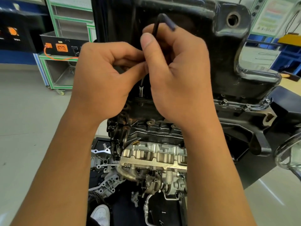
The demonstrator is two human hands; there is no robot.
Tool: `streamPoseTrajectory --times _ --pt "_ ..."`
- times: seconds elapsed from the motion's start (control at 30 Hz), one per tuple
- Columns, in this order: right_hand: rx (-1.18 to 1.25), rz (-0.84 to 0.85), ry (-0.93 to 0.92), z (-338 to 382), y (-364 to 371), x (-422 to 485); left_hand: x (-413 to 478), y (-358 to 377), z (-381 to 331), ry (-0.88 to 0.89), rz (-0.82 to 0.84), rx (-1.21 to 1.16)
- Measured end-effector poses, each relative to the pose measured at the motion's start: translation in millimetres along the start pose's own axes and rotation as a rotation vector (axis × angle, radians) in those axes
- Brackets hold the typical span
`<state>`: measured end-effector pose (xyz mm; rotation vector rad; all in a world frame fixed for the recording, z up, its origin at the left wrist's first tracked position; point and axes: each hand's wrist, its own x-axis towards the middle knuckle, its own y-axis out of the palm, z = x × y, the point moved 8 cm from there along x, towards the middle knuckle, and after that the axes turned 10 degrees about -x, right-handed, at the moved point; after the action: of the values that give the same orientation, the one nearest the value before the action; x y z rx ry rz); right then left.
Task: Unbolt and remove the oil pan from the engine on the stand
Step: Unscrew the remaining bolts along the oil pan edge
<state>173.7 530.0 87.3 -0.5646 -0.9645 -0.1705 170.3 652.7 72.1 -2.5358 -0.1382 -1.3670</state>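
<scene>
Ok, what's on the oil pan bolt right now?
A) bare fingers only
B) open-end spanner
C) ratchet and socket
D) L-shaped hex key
D: a dark L-shaped hex key stands between the hands, the right hand gripping its shaft and the left hand pinching it lower, above the bolt at the oil pan flange.

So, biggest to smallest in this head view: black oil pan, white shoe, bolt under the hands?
1. oil pan
2. white shoe
3. bolt, smallest
Distances from the camera differ, so this is apparent size only.
</scene>
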Motion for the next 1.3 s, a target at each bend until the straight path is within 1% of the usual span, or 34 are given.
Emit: streamPoseTrajectory --times 0.1,0.13,0.2,0.3,0.33,0.4,0.43,0.57,0.63,0.77,0.9,1.07,1.17,1.3 --pt "0.047 -0.138 0.0 -2 -10 -1 -1 -2 1 -0.022 -0.093 0.003" --pt "0.057 -0.162 0.002 -4 -12 -1 -2 -3 1 -0.021 -0.105 0.009" --pt "0.079 -0.132 -0.007 -4 -11 -1 -1 0 1 -0.021 -0.06 0.01" --pt "0.056 -0.01 -0.044 1 -3 1 -1 9 0 0.002 0.103 -0.006" --pt "0.033 0.023 -0.045 1 0 1 -1 10 0 0.01 0.12 -0.001" --pt "0.007 0.057 -0.03 1 4 1 -1 7 1 0.009 0.078 -0.002" --pt "0.012 0.046 -0.023 0 4 1 -1 4 2 0.007 0.034 -0.003" --pt "0.044 -0.112 -0.002 -4 -9 -1 -4 -1 11 -0.04 -0.113 0.032" --pt "0.031 -0.132 0.002 -5 -11 -1 -5 -1 15 -0.047 -0.128 0.039" --pt "0.03 -0.134 0.007 -7 -9 -2 -13 0 19 -0.029 -0.106 0.118" --pt "0.038 -0.109 0.03 -11 -4 -5 -29 1 30 -0.069 -0.105 0.155" --pt "0.036 -0.095 0.043 -12 1 -11 -40 -2 36 -0.111 -0.178 0.191" --pt "0.06 -0.101 0.063 -17 -3 -12 -41 -3 35 -0.167 -0.203 0.226" --pt "0.096 -0.127 0.108 -26 -11 -14 -42 -12 38 -0.304 -0.276 0.305"
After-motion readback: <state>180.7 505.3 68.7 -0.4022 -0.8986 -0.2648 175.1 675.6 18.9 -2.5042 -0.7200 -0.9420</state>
